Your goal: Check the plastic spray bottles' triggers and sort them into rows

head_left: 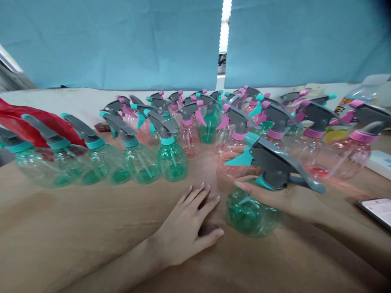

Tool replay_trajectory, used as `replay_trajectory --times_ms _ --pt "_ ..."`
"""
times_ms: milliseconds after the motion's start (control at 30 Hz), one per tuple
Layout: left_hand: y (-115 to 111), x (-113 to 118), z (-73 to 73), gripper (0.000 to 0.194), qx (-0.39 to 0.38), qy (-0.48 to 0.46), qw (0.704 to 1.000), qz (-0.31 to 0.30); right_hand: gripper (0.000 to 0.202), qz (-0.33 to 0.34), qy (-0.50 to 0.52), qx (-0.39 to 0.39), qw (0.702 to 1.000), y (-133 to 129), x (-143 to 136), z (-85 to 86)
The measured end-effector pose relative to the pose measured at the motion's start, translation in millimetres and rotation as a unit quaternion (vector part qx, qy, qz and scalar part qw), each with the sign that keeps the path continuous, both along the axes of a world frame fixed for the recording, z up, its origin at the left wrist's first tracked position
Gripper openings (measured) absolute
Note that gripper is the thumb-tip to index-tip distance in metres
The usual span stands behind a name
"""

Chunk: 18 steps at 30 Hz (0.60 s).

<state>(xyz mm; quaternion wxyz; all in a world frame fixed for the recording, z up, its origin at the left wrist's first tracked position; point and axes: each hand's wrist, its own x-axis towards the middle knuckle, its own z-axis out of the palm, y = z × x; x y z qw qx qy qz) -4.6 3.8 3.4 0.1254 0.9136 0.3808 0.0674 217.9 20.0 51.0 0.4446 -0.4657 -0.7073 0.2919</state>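
My right hand (256, 189) is wrapped round the neck of a green spray bottle (250, 215) with a grey and turquoise trigger head. That bottle leans a little, its spout pointing to the upper left; I cannot tell whether its base touches the table. Flat on the wooden table (106, 236) lies my left hand (192, 224), fingers spread and holding nothing, just left of the bottle. Beyond it stands another green spray bottle (172, 160), at the right end of a row of green ones. Pink spray bottles (345, 154) stand behind my right hand.
Several more green and pink spray bottles crowd the back of the table. Red plastic (45, 126) lies at the left. At the right are a phone (377, 209), a white box (378, 162) and a large clear container (363, 93). Blue cloth (122, 44) hangs behind.
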Motion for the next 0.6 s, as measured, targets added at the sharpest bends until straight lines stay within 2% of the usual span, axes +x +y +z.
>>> replay_trajectory --times_ms 233,467,600 --pt "0 0 0.2 0.064 0.007 0.017 1.0 -0.002 0.015 -0.061 -0.009 -0.024 0.998 -3 -4 4.3" --pt "0 0 1.0 0.064 0.005 0.012 1.0 0.001 0.024 -0.055 -0.008 -0.108 0.993 -6 -9 13.0" --pt "-1 0 1.2 0.065 0.003 0.026 1.0 0.0 0.027 -0.069 0.0 -0.123 0.99 -5 -7 14.5"
